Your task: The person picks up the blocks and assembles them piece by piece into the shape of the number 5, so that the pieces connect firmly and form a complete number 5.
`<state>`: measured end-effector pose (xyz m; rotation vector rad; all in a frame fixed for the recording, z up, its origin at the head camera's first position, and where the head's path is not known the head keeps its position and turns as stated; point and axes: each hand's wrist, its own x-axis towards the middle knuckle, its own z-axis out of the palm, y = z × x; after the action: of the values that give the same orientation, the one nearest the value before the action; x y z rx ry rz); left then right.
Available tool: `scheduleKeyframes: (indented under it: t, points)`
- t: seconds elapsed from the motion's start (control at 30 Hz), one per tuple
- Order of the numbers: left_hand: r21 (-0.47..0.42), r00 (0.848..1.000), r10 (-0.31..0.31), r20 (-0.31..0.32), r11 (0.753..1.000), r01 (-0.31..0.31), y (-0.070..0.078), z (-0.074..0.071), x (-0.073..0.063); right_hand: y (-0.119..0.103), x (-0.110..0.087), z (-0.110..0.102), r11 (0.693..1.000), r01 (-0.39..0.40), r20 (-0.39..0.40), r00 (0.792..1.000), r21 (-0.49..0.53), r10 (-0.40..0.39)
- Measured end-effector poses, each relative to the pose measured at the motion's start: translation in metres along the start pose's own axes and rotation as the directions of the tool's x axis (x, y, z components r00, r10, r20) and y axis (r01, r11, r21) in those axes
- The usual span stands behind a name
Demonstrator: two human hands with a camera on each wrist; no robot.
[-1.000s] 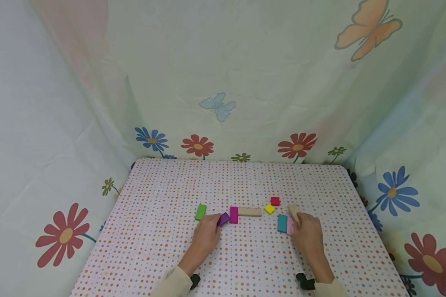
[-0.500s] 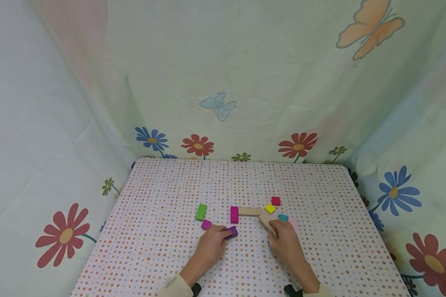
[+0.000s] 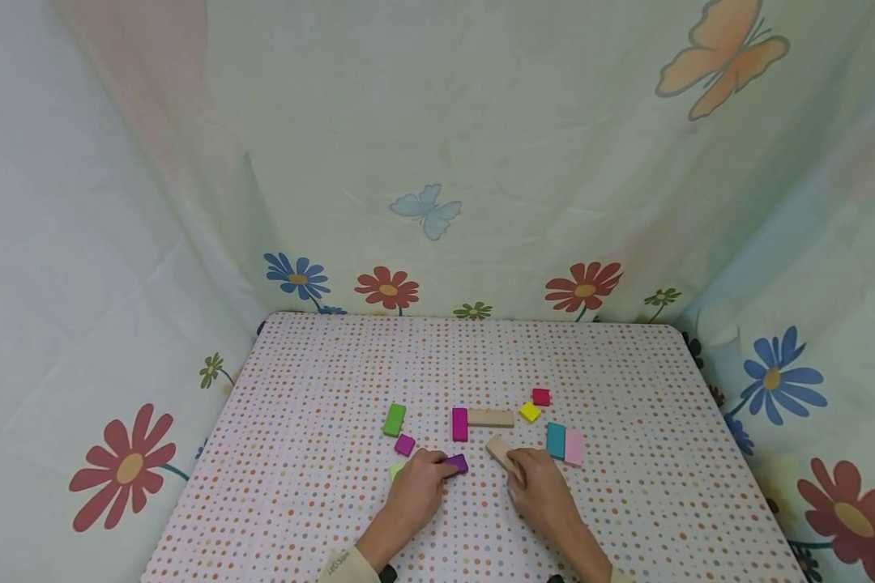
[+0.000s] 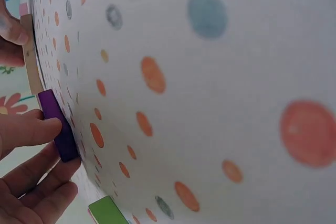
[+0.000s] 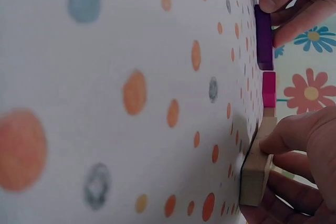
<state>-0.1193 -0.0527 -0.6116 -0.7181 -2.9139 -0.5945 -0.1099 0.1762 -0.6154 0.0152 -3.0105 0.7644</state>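
Note:
My left hand (image 3: 412,489) pinches a dark purple block (image 4: 62,139) between thumb and fingers, low over the dotted tabletop. To its right, my right hand (image 3: 545,488) grips a plain wooden block (image 5: 256,174), which slants across the cloth with its far end pointing left. Just beyond both hands, a magenta block (image 3: 459,424) stands against the left end of another plain wooden bar (image 3: 491,418). By the left hand lie a small magenta-purple block (image 3: 404,444) and a light green block (image 3: 396,469), the latter partly hidden by that hand.
A green block (image 3: 394,419) lies at the left. Toward the right are a yellow block (image 3: 529,412), a red block (image 3: 541,397), and a teal block (image 3: 556,441) side by side with a pink block (image 3: 573,447). Patterned curtains (image 3: 437,146) surround the dotted table (image 3: 350,356).
The right hand has carried its wooden block leftward and nearer, away from the teal and pink blocks. The left hand has brought the purple block right and nearer, uncovering the small magenta-purple one.

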Motion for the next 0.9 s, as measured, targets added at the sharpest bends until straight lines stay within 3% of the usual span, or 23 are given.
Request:
scheduleKeyframes:
  t: [0.3, 0.57, 0.9]
  points:
    - [0.018, 1.000, -0.004, -0.010, 1.000, 0.004, 0.006, -0.002, -0.003, -0.001, -0.002, 0.001, 0.999, -0.029, 0.013, 0.999, -0.035, 0.030]
    - [0.077, 0.999, -0.050, 0.022, 0.996, 0.048, 0.012, -0.001, -0.004, 0.005, -0.009, -0.007, 0.997, -0.055, 0.022, 0.998, -0.058, 0.056]
    - [0.153, 0.994, -0.059, 0.097, 0.987, 0.044, 0.017, -0.008, -0.005, 0.005, -0.011, -0.009, 0.996, -0.055, 0.040, 0.998, -0.063, 0.058]
